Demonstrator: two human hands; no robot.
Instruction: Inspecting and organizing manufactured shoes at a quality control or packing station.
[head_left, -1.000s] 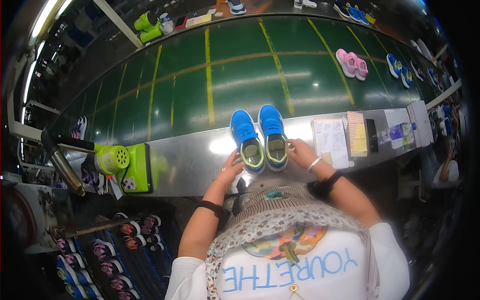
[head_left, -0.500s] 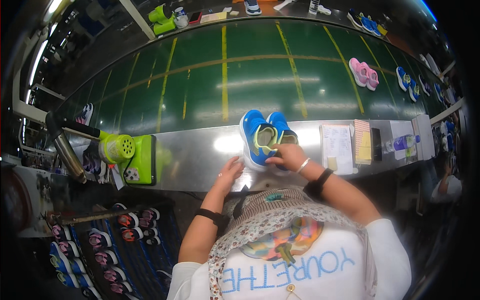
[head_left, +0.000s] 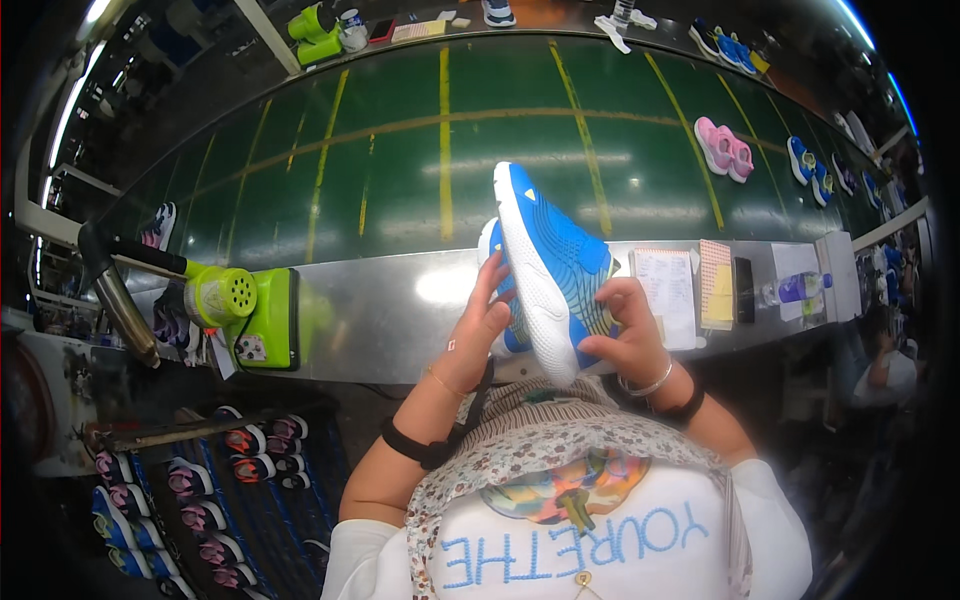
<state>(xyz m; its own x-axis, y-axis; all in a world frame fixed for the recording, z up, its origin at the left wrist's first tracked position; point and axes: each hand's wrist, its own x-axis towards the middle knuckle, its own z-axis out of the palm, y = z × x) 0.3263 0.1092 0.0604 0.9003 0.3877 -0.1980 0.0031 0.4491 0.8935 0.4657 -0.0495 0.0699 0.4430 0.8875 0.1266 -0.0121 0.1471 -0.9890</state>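
A blue sneaker with a white sole is raised over the metal ledge, tilted on its side with its toe pointing away from me. My right hand grips it at the heel and collar, thumb and fingers closed. Beside its sole is my left hand, fingers stretched out; whether they touch the sole or the shoe behind cannot be made out. The second blue sneaker is on the ledge, mostly hidden by the raised one and my left hand.
A green belt with yellow lines runs beyond the ledge, carrying pink shoes at right. A green heat-gun-like device stands left. Notebook, black phone-like object and bottle lie right. A shoe rack is lower left.
My right hand has lifted one blue sneaker from the ledge and turned it so its sole side shows. My left hand has moved up and forward beside it.
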